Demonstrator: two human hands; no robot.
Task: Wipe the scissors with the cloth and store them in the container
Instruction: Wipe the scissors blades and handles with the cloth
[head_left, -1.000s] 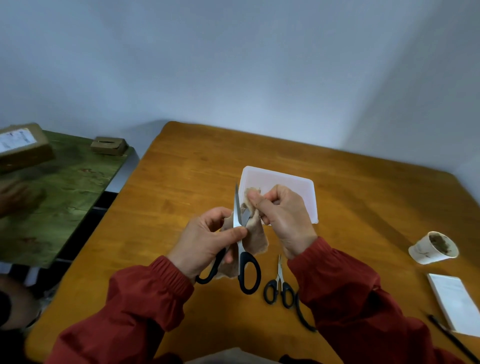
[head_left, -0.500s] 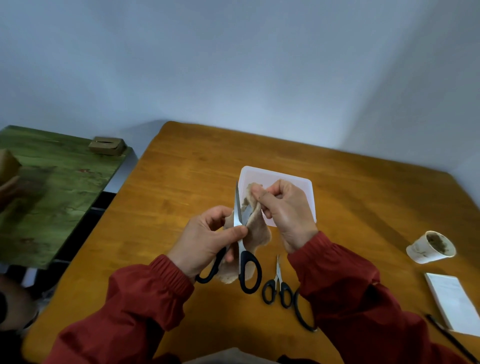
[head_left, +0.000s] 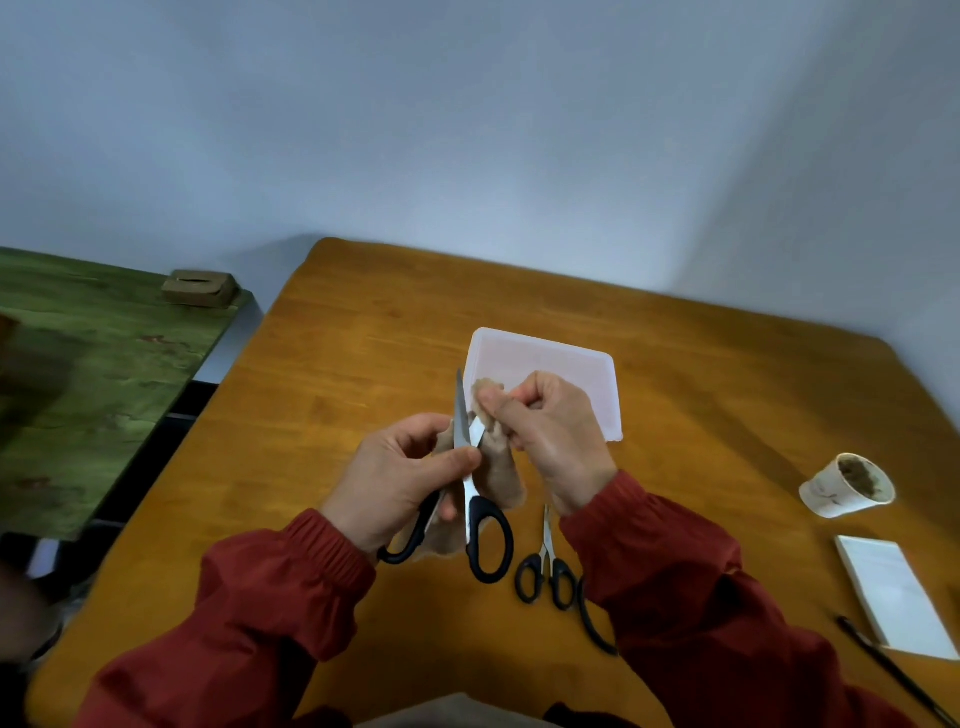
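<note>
Scissors: the large black-handled steel scissors (head_left: 470, 491) are held in the air above the worktop, tips pointing away from the person, their 2 blades parted in a narrow V; they are in front of the container, not in it.
Left hand: the left hand (head_left: 400, 483) grips the scissors near the pivot, thumb across the shank; 1 handle loop sits under the palm and the other hangs free.
Right hand: the right hand (head_left: 550, 431) pinches the cloth between thumb and fingers against the right-side blade.
Cloth: the crumpled beige cloth (head_left: 498, 467) is bunched at the right fingertips and hangs down behind the scissors to the handles.
Container: the translucent white rectangular plastic container (head_left: 540, 358) stands open on the worktop just beyond the hands.
Worktop: orange-brown wooden worktop (head_left: 363, 364).
Other pair: small black-handled scissors (head_left: 545, 566) lie flat near the right wrist; a further black loop (head_left: 592, 623) shows partly under the red sleeve (head_left: 675, 597).
Right edge: a white paper cup (head_left: 847, 486) on its side, a white notepad (head_left: 893, 592), a black pen (head_left: 883, 665).
Left edge: a green table (head_left: 93, 374) carrying a small brown box (head_left: 200, 288).
</note>
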